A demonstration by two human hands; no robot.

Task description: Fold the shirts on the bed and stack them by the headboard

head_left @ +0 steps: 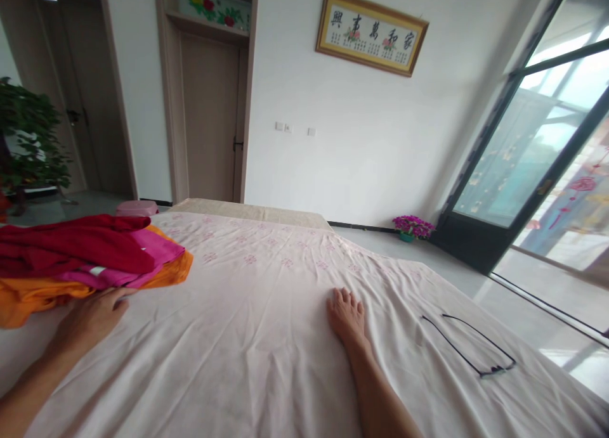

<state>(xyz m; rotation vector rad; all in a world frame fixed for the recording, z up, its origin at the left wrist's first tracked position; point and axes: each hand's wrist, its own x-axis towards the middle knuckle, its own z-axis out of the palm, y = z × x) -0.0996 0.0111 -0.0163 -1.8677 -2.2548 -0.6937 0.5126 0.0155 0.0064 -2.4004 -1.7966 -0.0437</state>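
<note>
At the left, a pile of folded clothes lies on the bed sheet: a dark red garment on top, a magenta one under it, and an orange one at the bottom. My left hand rests along the pile's near edge, fingers stretched out against the magenta and orange cloth; some fingertips are partly hidden. My right hand lies palm down on the pale sheet, fingers forward, holding nothing. To its right is a pair of black-framed eyeglasses with the temples unfolded.
Beyond the sheet's far edge shows a beige cover. A pink stool stands behind the clothes, and a leafy plant is at far left. Purple flowers in a pot stand on the floor near a dark-framed glass door.
</note>
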